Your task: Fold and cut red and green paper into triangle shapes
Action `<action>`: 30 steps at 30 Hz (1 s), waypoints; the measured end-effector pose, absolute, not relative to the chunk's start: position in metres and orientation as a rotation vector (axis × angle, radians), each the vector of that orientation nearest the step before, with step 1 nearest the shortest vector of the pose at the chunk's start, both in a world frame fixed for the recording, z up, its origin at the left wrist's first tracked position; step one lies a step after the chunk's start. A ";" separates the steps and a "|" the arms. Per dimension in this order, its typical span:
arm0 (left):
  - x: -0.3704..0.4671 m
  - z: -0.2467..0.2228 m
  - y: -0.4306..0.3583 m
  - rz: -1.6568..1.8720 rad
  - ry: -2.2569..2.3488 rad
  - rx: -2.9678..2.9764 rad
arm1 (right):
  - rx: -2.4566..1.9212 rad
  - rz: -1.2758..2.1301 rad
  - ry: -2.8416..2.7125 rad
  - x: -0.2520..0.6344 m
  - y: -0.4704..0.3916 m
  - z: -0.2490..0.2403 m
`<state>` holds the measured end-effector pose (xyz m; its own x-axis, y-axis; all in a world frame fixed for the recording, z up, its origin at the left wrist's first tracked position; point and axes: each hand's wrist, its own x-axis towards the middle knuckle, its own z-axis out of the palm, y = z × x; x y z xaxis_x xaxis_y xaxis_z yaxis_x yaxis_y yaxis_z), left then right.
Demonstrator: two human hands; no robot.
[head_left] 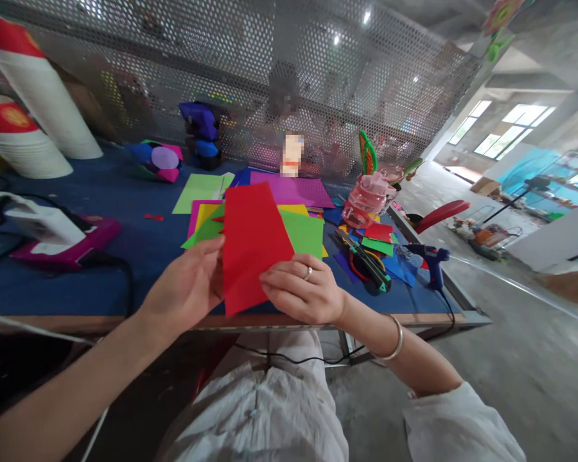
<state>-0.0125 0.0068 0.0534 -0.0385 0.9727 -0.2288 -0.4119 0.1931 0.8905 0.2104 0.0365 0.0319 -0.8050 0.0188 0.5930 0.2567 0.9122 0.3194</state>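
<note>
From my seat at the far end of the head feed: red paper held up over the front edge of the blue table, between the two hands, its upper part overlapping my view of the coloured sheets; right hand closed in a pinch on its lower right edge, ring on one finger, bangle on that wrist; left hand at the left edge, palm turned inward, fingers partly behind the paper, so I cannot tell how firmly they grip; small red points jut out past the left edge, above the left hand; beyond the paper, green sheet over yellow, purple sheet farther back, pale green sheet to the left of that; on the right I log a pink jar, a black-and-green tool lying near it, and a blue glue gun by the table's right edge; on the left, a magenta power strip with a white plug in it, and tall stacks of paper cups behind; a perforated metal screen stands along the back.
</note>
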 end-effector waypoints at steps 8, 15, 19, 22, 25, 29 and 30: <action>0.006 0.038 0.023 1.368 1.048 0.569 | -0.695 -0.532 -2.179 0.243 0.029 0.021; 0.026 0.021 0.007 1.256 1.005 0.630 | -0.565 -0.620 -2.361 0.262 0.019 0.008; 0.011 0.021 -0.025 0.848 0.924 1.089 | -0.740 -0.287 -2.369 0.274 0.025 -0.003; 0.001 0.015 -0.029 0.796 1.003 2.005 | -0.739 -0.198 -2.396 0.277 0.024 -0.011; -0.001 -0.002 -0.006 0.872 1.025 2.599 | -0.734 -0.135 -2.416 0.277 0.017 -0.015; -0.003 -0.026 0.023 0.687 0.916 2.877 | -0.736 -0.065 -2.471 0.279 0.004 -0.017; -0.004 -0.029 0.024 0.676 0.900 2.885 | -0.730 -0.046 -2.488 0.280 0.000 -0.016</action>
<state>-0.0043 0.0240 -0.0294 0.7359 0.5510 0.3936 0.5316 -0.8301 0.1681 0.2798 0.0001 -0.0160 -0.7064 0.4914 0.5094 0.5101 0.8524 -0.1150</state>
